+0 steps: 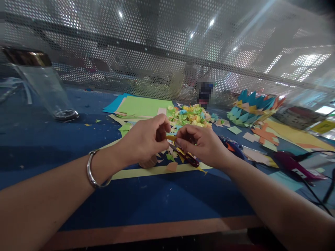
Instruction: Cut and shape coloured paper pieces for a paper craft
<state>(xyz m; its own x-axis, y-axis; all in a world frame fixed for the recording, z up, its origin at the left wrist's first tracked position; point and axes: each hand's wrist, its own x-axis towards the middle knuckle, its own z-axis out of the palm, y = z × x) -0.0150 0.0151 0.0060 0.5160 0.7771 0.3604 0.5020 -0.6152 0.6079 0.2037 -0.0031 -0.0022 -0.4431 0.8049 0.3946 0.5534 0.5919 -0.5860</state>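
Observation:
Between my two hands is a small folded piece of orange-yellow paper (171, 138). My left hand (150, 136), with a silver bangle on the wrist, pinches its left end. The fingers of my right hand (196, 141) are closed on the right end. Scissors (190, 159) with dark red handles lie on the table just below my hands, among paper scraps (172, 166). A small round brown object (148, 161) sits under my left hand, partly covered by it. Behind my hands is a heap of small folded paper pieces (195, 116) in green, yellow and blue.
Coloured paper sheets (148, 106) are stacked behind my left hand. A glass jar (48, 87) with a metallic lid stands at the left. To the right are a zigzag-edged paper piece (255, 106) and a purple device (298, 165) with black cables. A perforated metal panel (146, 52) rises behind the blue table (162, 202).

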